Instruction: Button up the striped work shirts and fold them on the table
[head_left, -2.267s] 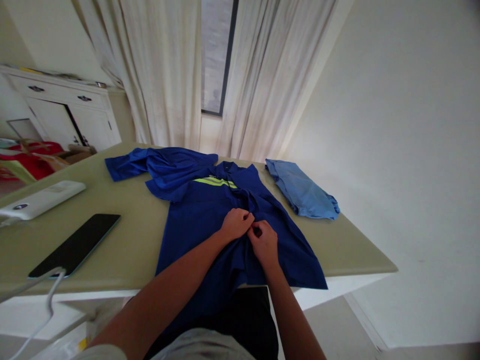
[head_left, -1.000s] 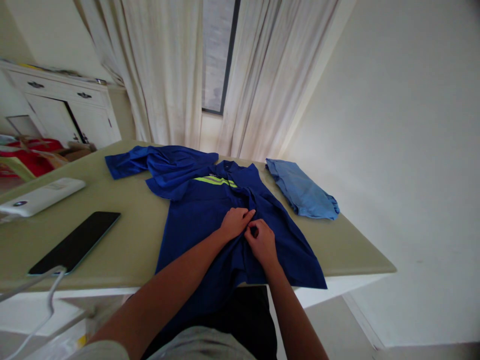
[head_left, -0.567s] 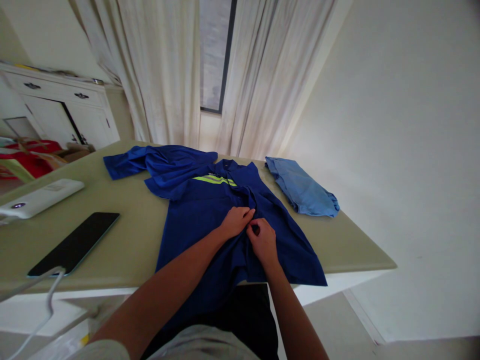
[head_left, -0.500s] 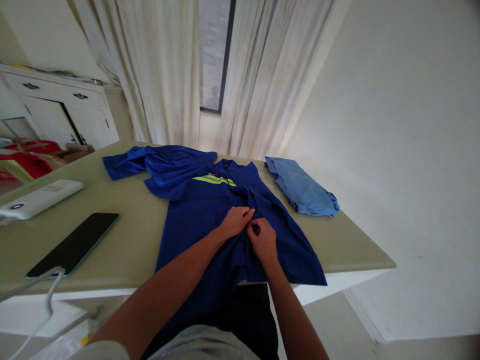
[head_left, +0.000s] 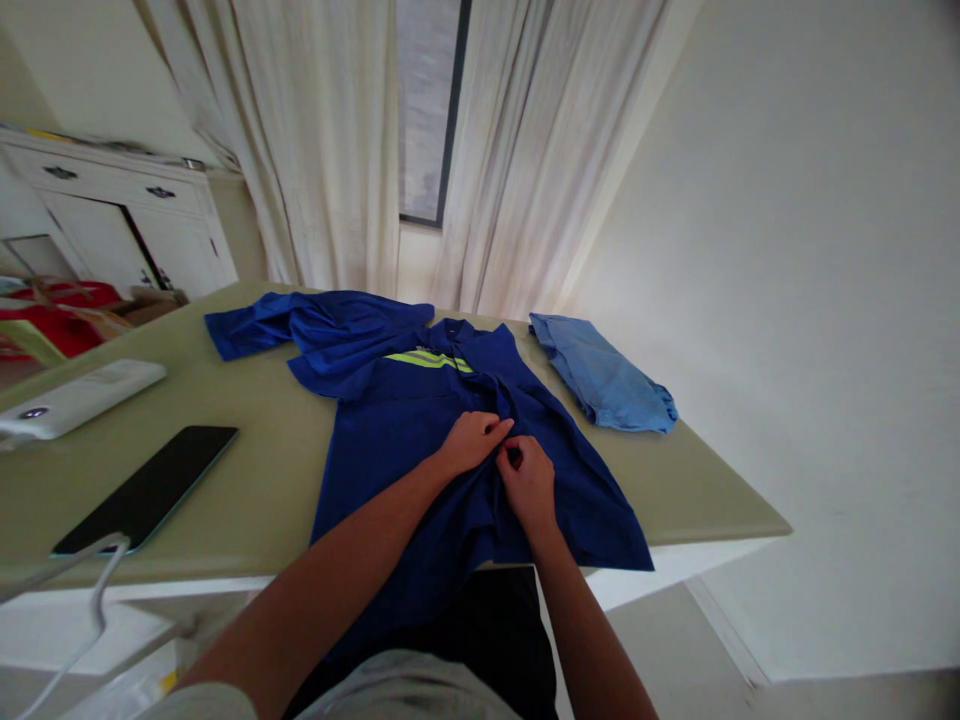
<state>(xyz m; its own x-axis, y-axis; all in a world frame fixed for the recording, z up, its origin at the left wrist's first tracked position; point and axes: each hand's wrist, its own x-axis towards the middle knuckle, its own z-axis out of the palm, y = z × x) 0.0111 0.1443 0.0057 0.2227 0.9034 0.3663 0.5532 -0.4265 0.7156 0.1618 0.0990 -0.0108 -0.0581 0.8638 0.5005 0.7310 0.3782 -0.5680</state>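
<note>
A dark blue work shirt (head_left: 397, 430) with a yellow-green and grey stripe across its chest lies spread on the table, collar away from me. Its lower hem hangs over the near edge. At the front opening, my left hand (head_left: 474, 440) pinches the cloth between thumb and fingers. Just to the right and slightly nearer, my right hand (head_left: 529, 482) is closed too, thumb and forefinger pressed together on the same edge of fabric. Whatever small part sits between the fingertips is hidden.
Folded light blue cloth (head_left: 604, 375) lies right of the shirt. On the table (head_left: 262, 500) at left are a black phone (head_left: 150, 490) with a white cable and a white device (head_left: 86, 397). Curtains (head_left: 330, 130) hang behind; a wall (head_left: 810, 300) rises at right.
Both hands have shifted very slightly to the right while keeping their pinch on the shirt front. The other things have stayed in place.
</note>
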